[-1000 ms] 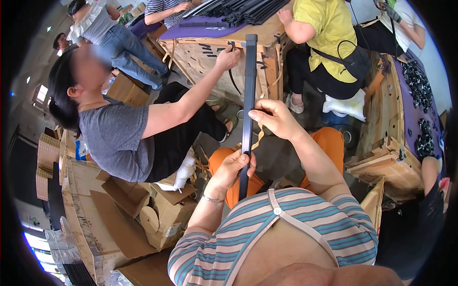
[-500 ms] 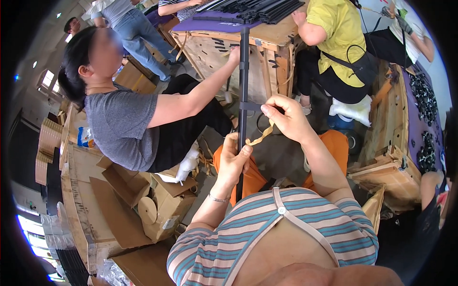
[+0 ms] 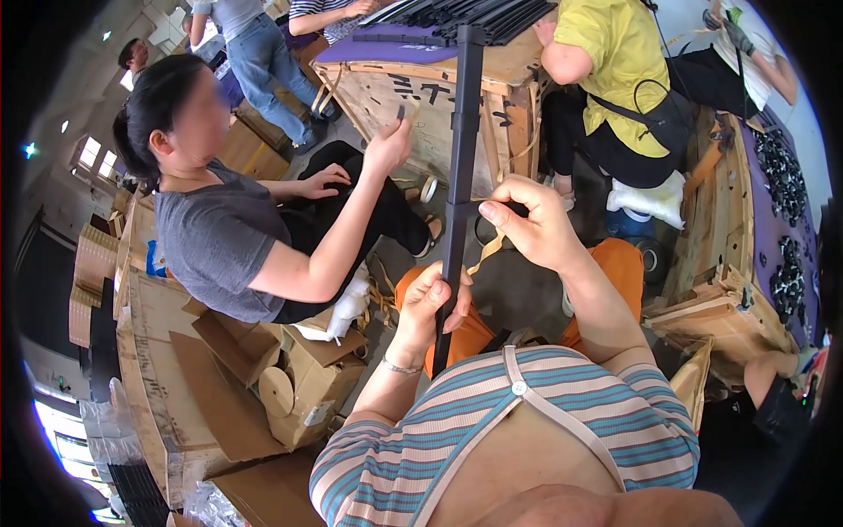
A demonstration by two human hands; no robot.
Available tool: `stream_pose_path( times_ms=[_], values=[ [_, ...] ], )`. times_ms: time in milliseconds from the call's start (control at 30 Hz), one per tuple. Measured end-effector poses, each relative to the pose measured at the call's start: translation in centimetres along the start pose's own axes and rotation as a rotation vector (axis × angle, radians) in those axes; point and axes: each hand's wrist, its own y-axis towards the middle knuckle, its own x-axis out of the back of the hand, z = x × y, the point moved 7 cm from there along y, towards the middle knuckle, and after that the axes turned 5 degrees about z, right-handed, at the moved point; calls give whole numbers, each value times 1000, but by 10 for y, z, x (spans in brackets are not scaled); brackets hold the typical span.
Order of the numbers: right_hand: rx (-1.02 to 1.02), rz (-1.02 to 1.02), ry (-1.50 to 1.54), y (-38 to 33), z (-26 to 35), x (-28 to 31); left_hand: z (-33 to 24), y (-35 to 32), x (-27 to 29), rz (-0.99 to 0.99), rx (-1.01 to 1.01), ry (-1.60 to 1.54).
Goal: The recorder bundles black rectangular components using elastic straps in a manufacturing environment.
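Observation:
My left hand point(image 3: 428, 303) is closed round the lower part of a long black bar point(image 3: 463, 162), which stands tilted in front of me with its top toward the far table. Beside the bar, my right hand point(image 3: 534, 227) pinches the end of a short black strip point(image 3: 463, 212) that lies across the bar. From near my right fingertips a thin yellowish backing strip point(image 3: 488, 253) dangles toward my left hand. Further up, a dark band point(image 3: 464, 121) sits round the bar. How far the strip reaches behind the bar is hidden.
A co-worker in grey point(image 3: 215, 211) sits close on the left, one raised hand point(image 3: 389, 145) holding a small dark piece. Black bars point(image 3: 492, 22) pile on the far table. Another person in yellow point(image 3: 606, 61) is at right. Open cardboard boxes point(image 3: 316, 386) stand lower left.
The bar's top has swung right and looks nearer. My right hand has come closer to the bar with the strip. The co-worker's hand has drawn back left from beside the bar.

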Motion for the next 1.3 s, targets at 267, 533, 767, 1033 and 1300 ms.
stream_pose_path(
  times_ms=[267, 533, 767, 1033, 1300],
  values=[
    [58, -29, -33, -1, 2, 3, 4, 8, -7, 11, 127, 21],
    [55, -77, -131, -13, 3, 17, -4, 8, 15, -248, 44, 15],
    [26, -67, -136, -16, 6, 16, -4, 10, 10, -41, 80, -116],
    [65, -93, -97, -15, 3, 10, -1, 6, 2, 122, 128, -298],
    [42, -88, -116, -17, 5, 8, -2, 6, 3, 133, 118, -369]
  ],
)
